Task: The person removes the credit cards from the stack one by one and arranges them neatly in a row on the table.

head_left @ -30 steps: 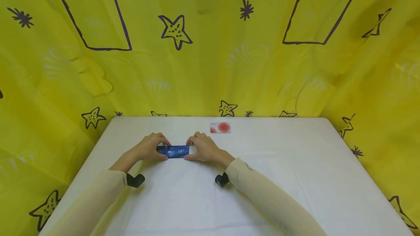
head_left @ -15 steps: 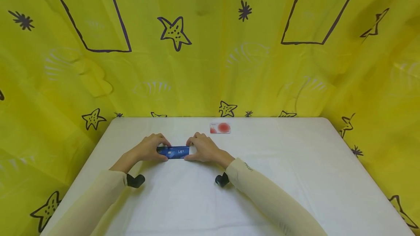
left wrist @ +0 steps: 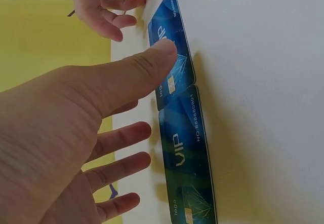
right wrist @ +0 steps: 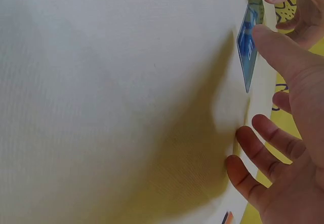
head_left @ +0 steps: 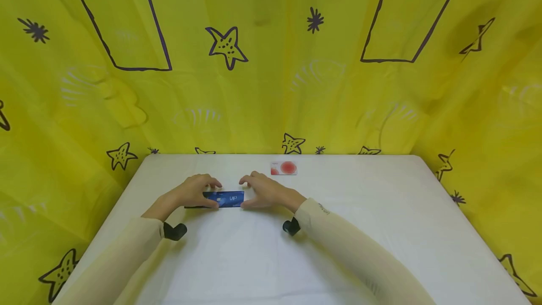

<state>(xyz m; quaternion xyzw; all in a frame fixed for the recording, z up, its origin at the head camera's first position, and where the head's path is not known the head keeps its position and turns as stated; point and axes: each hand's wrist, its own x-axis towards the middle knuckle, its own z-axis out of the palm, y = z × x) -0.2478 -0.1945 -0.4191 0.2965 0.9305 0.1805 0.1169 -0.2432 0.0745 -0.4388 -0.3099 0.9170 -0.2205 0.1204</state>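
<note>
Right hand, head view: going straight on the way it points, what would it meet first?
Likely the nearer blue card, then the left hand; whether the right hand touches that card now is unclear.

Left blue card (left wrist: 187, 138) and right blue card (left wrist: 166, 17): smooth, glossy, plastic in appearance. Chip (left wrist: 171, 85) on the right one: metallic-looking. Far red-and-white card (head_left: 283, 168): smooth, apparently plastic. Tabletop (head_left: 237, 258): white, matt, finely textured, lightly creased. Yellow curtain (head_left: 271, 88): thin cloth, faint sheen. Sleeves (head_left: 114, 253): matt cloth.
</note>
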